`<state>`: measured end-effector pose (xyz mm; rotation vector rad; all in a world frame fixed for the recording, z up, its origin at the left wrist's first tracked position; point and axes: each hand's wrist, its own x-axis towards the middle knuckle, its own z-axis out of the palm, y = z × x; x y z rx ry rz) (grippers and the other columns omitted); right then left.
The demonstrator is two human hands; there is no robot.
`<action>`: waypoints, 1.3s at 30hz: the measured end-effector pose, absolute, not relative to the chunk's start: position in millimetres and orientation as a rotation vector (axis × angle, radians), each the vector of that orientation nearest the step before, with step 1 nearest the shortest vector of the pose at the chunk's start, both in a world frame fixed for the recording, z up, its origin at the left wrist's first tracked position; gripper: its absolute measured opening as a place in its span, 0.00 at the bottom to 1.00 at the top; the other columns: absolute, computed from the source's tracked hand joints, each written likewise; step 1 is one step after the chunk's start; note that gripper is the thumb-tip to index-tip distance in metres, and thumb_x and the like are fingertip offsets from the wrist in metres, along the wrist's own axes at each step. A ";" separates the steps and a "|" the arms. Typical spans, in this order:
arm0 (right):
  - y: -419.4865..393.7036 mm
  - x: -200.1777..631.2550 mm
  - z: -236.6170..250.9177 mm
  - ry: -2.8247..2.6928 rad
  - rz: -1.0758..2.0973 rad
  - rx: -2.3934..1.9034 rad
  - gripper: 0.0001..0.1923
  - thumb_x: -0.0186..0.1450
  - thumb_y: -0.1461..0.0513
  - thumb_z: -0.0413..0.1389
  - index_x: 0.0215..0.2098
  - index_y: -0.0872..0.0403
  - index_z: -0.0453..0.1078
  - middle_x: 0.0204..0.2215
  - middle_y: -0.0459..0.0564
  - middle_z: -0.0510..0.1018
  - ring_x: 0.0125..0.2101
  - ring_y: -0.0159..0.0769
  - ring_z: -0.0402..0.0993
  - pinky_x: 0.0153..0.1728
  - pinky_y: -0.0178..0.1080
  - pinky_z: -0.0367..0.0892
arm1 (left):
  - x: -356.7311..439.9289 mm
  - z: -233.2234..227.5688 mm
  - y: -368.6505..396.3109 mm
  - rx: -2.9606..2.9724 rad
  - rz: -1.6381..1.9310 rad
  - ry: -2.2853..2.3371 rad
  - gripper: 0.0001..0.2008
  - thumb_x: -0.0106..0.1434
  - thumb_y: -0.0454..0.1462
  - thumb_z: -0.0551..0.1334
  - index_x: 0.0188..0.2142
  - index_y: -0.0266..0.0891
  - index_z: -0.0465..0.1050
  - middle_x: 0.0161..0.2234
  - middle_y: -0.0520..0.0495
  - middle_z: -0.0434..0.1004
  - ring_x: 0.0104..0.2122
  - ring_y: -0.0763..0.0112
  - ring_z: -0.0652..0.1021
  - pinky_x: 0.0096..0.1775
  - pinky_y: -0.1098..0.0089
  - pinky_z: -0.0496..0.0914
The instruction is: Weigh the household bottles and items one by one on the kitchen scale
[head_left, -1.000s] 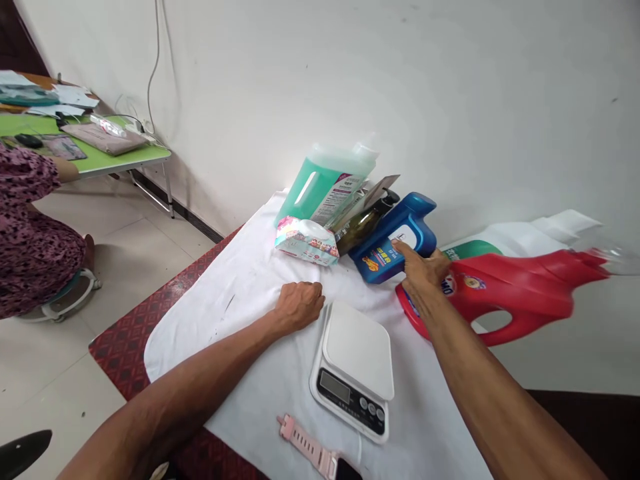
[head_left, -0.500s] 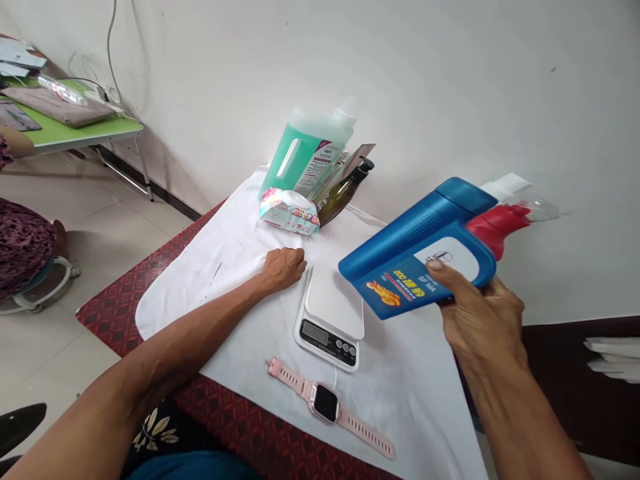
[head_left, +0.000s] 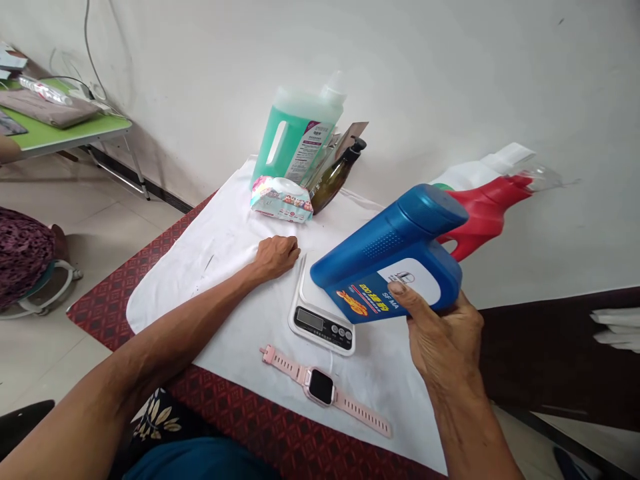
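Your right hand (head_left: 443, 333) gripped one glossy blue plastic jug (head_left: 387, 257), tilted above the flat white scale (head_left: 323, 313) at frame centre. Your left hand (head_left: 275, 257) lay curled in a loose fist on the wrinkled white cloth (head_left: 225, 233), holding nothing. One pink rubbery watch (head_left: 323, 388) lay lower centre.

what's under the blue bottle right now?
The blue bottle, held tilted in the right hand, hangs over the white kitchen scale. The scale's display and buttons show; most of its platform is hidden behind the bottle. White cloth lies beneath.
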<state>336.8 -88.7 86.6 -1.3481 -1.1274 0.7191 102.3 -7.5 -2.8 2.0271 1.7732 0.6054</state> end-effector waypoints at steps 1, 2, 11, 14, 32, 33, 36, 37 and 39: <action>-90.2 338.0 85.9 -1.153 0.745 -1.320 0.30 0.47 0.51 0.77 0.44 0.50 0.79 0.43 0.51 0.84 0.44 0.48 0.83 0.48 0.53 0.79 | 102.4 -1.7 -7.7 2.024 0.601 1.778 0.14 0.73 0.40 0.54 0.45 0.41 0.80 0.42 0.42 0.85 0.44 0.57 0.82 0.43 0.63 0.68; -91.8 339.3 85.1 -1.177 0.767 -1.283 0.29 0.48 0.50 0.77 0.45 0.50 0.78 0.44 0.51 0.84 0.46 0.49 0.82 0.49 0.52 0.78 | 102.6 -0.6 -8.0 2.022 0.599 1.783 0.14 0.73 0.40 0.55 0.45 0.41 0.80 0.42 0.42 0.85 0.44 0.57 0.82 0.43 0.63 0.68; -88.5 368.6 17.3 -0.871 0.716 -1.344 0.34 0.63 0.29 0.50 0.31 0.49 0.67 0.28 0.47 0.74 0.31 0.40 0.76 0.31 0.42 0.72 | 103.0 5.3 -9.0 2.001 0.582 1.802 0.13 0.72 0.39 0.56 0.45 0.43 0.80 0.42 0.45 0.86 0.44 0.59 0.82 0.43 0.64 0.68; -84.2 374.9 -6.6 -0.880 0.772 -1.426 0.33 0.62 0.32 0.57 0.23 0.50 0.64 0.17 0.44 0.69 0.19 0.34 0.66 0.24 0.39 0.64 | 102.9 5.2 -8.5 1.998 0.594 1.811 0.12 0.72 0.39 0.56 0.44 0.43 0.80 0.41 0.45 0.86 0.43 0.59 0.82 0.41 0.65 0.67; -84.6 377.1 -7.9 -0.968 0.803 -1.406 0.32 0.63 0.37 0.61 0.18 0.52 0.67 0.16 0.45 0.71 0.19 0.30 0.63 0.23 0.37 0.59 | 104.4 7.4 -7.0 2.024 0.572 1.829 0.12 0.71 0.39 0.57 0.42 0.42 0.80 0.40 0.47 0.86 0.40 0.61 0.82 0.39 0.65 0.66; -84.5 377.4 -8.6 -0.965 0.799 -1.406 0.31 0.63 0.37 0.61 0.18 0.52 0.67 0.16 0.45 0.71 0.19 0.30 0.63 0.23 0.37 0.59 | 104.3 7.3 -7.0 2.024 0.574 1.824 0.11 0.71 0.39 0.57 0.42 0.42 0.80 0.40 0.47 0.86 0.40 0.61 0.82 0.39 0.65 0.66; -84.0 378.1 -10.3 -0.962 0.799 -1.400 0.30 0.64 0.39 0.62 0.18 0.52 0.67 0.16 0.45 0.71 0.19 0.30 0.63 0.23 0.36 0.59 | 103.9 6.5 -6.9 2.019 0.585 1.818 0.11 0.71 0.39 0.58 0.42 0.42 0.80 0.39 0.47 0.86 0.40 0.60 0.82 0.40 0.65 0.66; -84.0 378.2 -10.6 -0.961 0.803 -1.400 0.30 0.64 0.39 0.62 0.18 0.52 0.67 0.17 0.45 0.71 0.19 0.30 0.63 0.23 0.36 0.59 | 103.7 6.2 -7.0 2.017 0.591 1.816 0.11 0.71 0.40 0.58 0.42 0.42 0.80 0.39 0.47 0.86 0.40 0.60 0.82 0.40 0.65 0.67; -84.3 378.6 -10.7 -0.955 0.808 -1.400 0.29 0.65 0.41 0.62 0.18 0.52 0.66 0.17 0.44 0.70 0.19 0.30 0.63 0.23 0.36 0.59 | 103.4 5.8 -7.0 2.017 0.598 1.812 0.11 0.71 0.40 0.58 0.42 0.42 0.80 0.39 0.47 0.86 0.40 0.60 0.82 0.40 0.65 0.67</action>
